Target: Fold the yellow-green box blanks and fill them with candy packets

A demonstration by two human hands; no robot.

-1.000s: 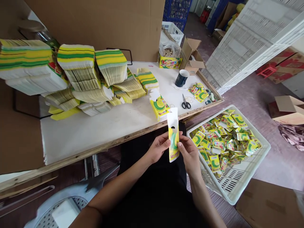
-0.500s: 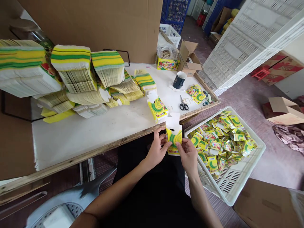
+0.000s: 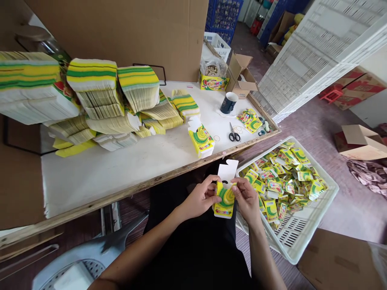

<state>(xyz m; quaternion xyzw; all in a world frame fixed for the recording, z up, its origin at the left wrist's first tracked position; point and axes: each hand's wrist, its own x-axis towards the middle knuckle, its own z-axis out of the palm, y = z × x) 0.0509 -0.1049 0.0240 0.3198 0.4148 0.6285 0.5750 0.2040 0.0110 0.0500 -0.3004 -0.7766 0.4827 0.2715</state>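
The hands (image 3: 201, 198) partly hide the held carton (image 3: 225, 200), and the view's left edge cuts off the leftmost stack (image 3: 32, 90).

A packing workshop, probably: carton bundles (image 3: 92, 76), a basket (image 3: 315, 226) of little boxes (image 3: 272, 208), tall white crates (image 3: 305, 56).

At one o'clock, a yellow box (image 3: 214, 83) apparently reads "TWINS"; the held box's (image 3: 225, 201) print, at five, blurs.

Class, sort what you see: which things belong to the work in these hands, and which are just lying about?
Likely part of the work:
yellow carton, held by left hand and right hand
stacks of yellow-and-green printed card
yellow packs in the white basket

Seemingly just lying about:
dark mug
red stool
crumpled cloth
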